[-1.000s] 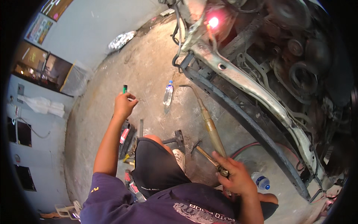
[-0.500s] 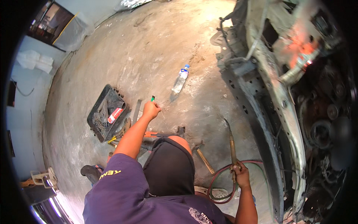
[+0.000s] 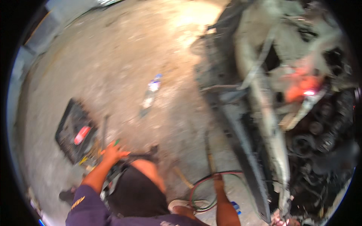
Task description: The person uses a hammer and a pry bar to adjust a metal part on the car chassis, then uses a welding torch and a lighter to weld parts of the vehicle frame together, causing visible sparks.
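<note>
Beside the black tool tray (image 3: 71, 130), your left hand (image 3: 112, 153) grips a green-tipped tool (image 3: 116, 142); your right hand (image 3: 217, 177) clasps a long metal rod (image 3: 208, 156).

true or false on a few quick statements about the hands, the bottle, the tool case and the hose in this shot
1. The left hand holds a small green-tipped thing. True.
2. The plastic bottle stands upright on the floor. False: it lies on its side on the concrete floor.
3. The black tool case sits near the left hand and holds something red. True.
4. The right hand rests on the bottle. False: it is far from it, at a long rod-like tool beside the vehicle front.
5. A looped hose lies near the right forearm. True.
</note>
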Available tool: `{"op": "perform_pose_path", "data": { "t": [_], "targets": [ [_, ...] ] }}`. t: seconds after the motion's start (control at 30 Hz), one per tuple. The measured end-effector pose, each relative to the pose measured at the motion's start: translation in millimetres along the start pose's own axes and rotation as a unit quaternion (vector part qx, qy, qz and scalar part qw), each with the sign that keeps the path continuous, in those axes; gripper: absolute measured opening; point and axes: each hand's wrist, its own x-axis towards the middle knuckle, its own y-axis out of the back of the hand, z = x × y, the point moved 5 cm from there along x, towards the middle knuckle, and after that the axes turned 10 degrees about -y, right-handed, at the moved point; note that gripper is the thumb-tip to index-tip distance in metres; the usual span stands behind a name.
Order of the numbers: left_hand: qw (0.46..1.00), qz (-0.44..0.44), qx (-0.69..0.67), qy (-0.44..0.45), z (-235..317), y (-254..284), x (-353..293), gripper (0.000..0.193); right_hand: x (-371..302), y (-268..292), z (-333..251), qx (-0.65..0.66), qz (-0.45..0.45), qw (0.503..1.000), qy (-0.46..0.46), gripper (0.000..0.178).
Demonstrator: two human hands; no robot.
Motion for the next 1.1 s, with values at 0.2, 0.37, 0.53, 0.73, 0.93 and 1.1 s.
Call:
{"op": "perform_pose_path", "data": {
  "t": [0.2, 0.37, 0.53, 0.73, 0.93, 1.1],
  "targets": [
    [0.997, 0.033, 0.062, 0.030, -72.0, -15.9, 8.4, 0.031, -17.1, 163.0, -59.5, 0.255, 0.046, 0.929, -0.264, 0.060],
    [0.986, 0.049, 0.155, -0.035, 9.9, 9.9, 8.3, 0.043, -30.9, 232.1, -159.4, 0.206, -0.160, 0.963, 0.073, 0.055],
    [0.981, -0.129, 0.023, -0.144, -19.2, -98.5, 25.3, 0.050, -58.6, 212.8, -244.7, 0.117, -0.246, 0.947, 0.172, 0.070],
    [0.964, -0.218, 0.041, -0.146, 29.7, -71.8, 35.8, 0.048, -41.0, 234.7, -238.6, 0.094, -0.278, 0.943, 0.158, 0.076],
    [0.929, -0.347, -0.051, -0.119, 52.6, -35.1, 20.6, 0.052, -48.4, 233.7, -221.0, 0.191, -0.266, 0.938, 0.112, 0.076],
    [0.909, -0.334, -0.175, -0.176, 26.3, -86.2, 31.2, 0.053, -28.5, 249.6, -237.9, 0.141, -0.240, 0.960, 0.033, 0.076]
  ]
}}
